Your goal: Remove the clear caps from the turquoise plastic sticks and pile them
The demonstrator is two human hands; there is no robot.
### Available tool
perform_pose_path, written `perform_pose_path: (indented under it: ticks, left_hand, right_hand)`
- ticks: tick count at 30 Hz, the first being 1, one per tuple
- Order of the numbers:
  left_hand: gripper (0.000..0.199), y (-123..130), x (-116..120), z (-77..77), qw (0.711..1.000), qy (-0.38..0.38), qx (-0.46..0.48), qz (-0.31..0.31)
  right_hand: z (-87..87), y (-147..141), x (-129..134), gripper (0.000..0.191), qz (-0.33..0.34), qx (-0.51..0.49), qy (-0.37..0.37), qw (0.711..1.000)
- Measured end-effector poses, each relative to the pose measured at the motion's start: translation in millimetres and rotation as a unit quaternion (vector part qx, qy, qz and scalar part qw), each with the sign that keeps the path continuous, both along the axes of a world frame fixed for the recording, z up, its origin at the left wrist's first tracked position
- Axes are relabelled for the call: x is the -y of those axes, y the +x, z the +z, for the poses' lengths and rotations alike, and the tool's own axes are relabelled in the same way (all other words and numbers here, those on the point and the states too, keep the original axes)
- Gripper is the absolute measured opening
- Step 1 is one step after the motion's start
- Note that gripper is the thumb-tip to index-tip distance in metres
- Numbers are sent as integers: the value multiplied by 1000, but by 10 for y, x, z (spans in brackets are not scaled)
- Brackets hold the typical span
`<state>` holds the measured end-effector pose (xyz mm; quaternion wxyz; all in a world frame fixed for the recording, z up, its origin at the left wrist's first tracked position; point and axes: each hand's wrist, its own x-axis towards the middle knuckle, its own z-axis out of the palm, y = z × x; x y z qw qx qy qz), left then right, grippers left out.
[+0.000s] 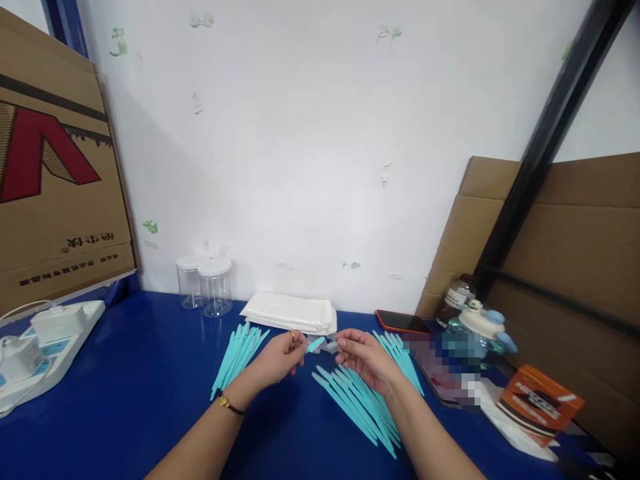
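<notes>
My left hand (287, 355) is closed in a pinch on a slim turquoise stick (315, 345), whose end pokes out to the right. Facing it, my right hand (364, 357) pinches a small clear plastic piece (331, 347). A small gap separates the two held things. Beside my left hand lies a pile of turquoise sticks (235, 360), tapered and pale at the tips. Another pile of sticks (355, 403) fans out below my right hand. More sticks (403, 360) lie to its right, partly hidden by the hand. Clear bits behind the fingertips are too small to make out.
White flat packets (287, 310) are stacked against the wall, near two clear lidded jars (216, 287). On the right are a red-edged phone (403, 322), a blurred second phone, a teal bottle (475, 330) and an orange box (540, 403). A power strip (65, 353) lies left.
</notes>
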<state>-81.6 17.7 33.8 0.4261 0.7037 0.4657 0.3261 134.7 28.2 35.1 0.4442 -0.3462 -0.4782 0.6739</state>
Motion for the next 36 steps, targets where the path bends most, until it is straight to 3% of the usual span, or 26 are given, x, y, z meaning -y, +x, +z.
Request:
perform_pose_path:
  ticks: [9, 20, 26, 29, 31, 33, 36]
  left_hand:
    - [26, 37, 77, 66, 999, 31, -45, 4]
    - [27, 11, 91, 85, 996, 51, -68, 0]
    - [28, 115, 85, -6, 999, 34, -26, -10]
    - [30, 149, 97, 50, 1000, 17, 7, -6]
    - [33, 72, 82, 134, 999, 29, 13, 19]
    - [35, -107, 35, 209, 994, 60, -13, 86]
    - [30, -462, -69, 232, 958, 99, -169, 211]
  right_hand:
    - [-39, -62, -23, 32, -24, 59, 70, 996]
    - [-60, -110, -5, 32, -20, 76, 84, 993]
    - [-82, -238, 55, 32, -5, 70, 78, 995]
    - [-61, -263, 59, 31, -23, 32, 67, 997]
    - [-40, -250, 53, 30, -33, 15, 63, 997]
    - [-27, -225, 48, 30, -22, 43, 68, 996]
    - [-37, -209, 49, 30, 41, 205, 105, 972]
